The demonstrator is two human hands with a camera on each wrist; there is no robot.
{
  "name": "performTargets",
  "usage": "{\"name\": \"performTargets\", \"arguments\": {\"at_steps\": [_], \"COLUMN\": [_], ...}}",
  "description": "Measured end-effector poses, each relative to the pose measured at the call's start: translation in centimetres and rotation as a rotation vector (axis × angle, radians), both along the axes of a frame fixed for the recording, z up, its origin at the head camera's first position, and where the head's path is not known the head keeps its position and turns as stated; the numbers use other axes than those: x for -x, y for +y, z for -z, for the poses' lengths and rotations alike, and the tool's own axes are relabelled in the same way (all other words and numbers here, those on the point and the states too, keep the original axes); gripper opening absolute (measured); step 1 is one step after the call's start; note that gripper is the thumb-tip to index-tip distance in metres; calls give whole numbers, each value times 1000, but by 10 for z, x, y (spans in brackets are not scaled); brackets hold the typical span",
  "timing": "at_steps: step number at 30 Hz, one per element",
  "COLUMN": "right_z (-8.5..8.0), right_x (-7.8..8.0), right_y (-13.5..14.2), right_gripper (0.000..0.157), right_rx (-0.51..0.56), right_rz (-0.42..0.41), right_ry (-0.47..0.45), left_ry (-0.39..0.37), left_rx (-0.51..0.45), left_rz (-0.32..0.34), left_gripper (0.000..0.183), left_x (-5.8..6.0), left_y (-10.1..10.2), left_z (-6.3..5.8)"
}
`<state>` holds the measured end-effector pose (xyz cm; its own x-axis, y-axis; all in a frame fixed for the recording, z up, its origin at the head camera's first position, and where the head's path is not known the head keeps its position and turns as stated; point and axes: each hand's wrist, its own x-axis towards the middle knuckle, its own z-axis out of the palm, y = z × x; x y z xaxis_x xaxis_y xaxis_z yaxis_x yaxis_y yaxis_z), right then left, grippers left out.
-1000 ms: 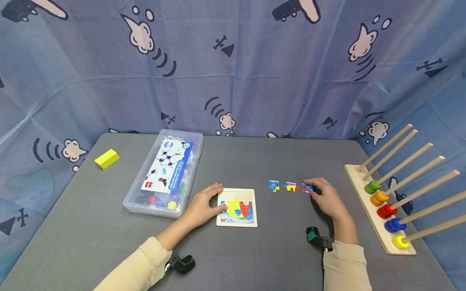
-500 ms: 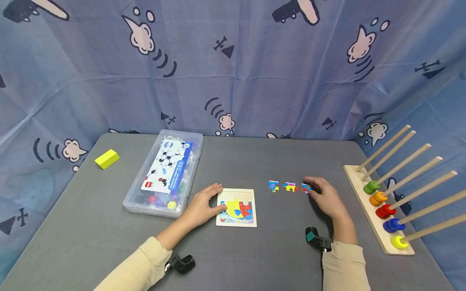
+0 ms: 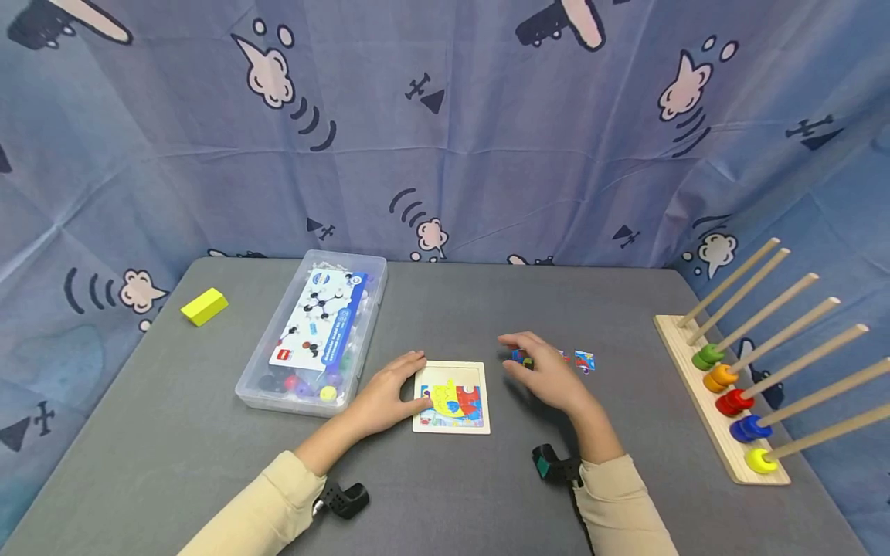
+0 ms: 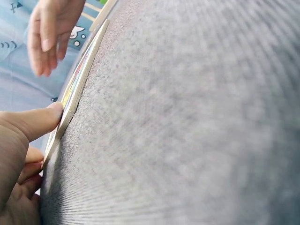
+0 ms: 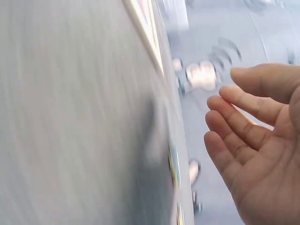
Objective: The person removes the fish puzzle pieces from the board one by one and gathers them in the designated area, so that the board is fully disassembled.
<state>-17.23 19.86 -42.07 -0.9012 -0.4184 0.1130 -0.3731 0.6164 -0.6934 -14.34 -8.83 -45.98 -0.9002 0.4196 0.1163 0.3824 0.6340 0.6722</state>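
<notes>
A small wooden jigsaw tray [image 3: 452,372] lies on the table, its lower part filled with a yellow, red and blue picture and its upper part bare wood. My left hand [image 3: 385,398] holds it by the left side; in the left wrist view the thumb [image 4: 47,119] presses the tray's edge, with the fingers beside it. To the right of the tray, my right hand [image 3: 552,378] hovers with relaxed fingers and nothing in them. A loose puzzle piece [image 3: 585,361] lies beyond that hand. Two other pieces are partly hidden beneath it.
A clear plastic case [image 3: 313,332] of molecular model parts stands left of the tray. A yellow block [image 3: 205,306] lies at the far left. At the right is a wooden peg stand [image 3: 716,401] with coloured rings and tall upright rods. A patterned curtain [image 3: 445,154] hangs behind the table.
My right hand has left the rightmost puzzle piece and moved left over the other pieces. That piece lies where it was, fully visible now. My left hand and the tray have stayed put.
</notes>
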Motion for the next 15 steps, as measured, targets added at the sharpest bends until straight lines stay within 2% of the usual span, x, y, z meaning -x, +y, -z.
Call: {"name": "performTargets", "arguments": {"at_steps": [8, 15], "right_z": [-6, 0], "right_x": [-19, -25], "right_y": [-53, -78], "right_gripper": [39, 41], "right_rx": [-38, -127], "right_rz": [-172, -250], "right_ry": [-16, -8], "left_ry": [-43, -26], "left_rx": [41, 46], "left_rz": [61, 109], "left_gripper": [73, 76], "left_x": [-12, -13], "left_y": [-3, -5], "left_z": [-1, 2]}}
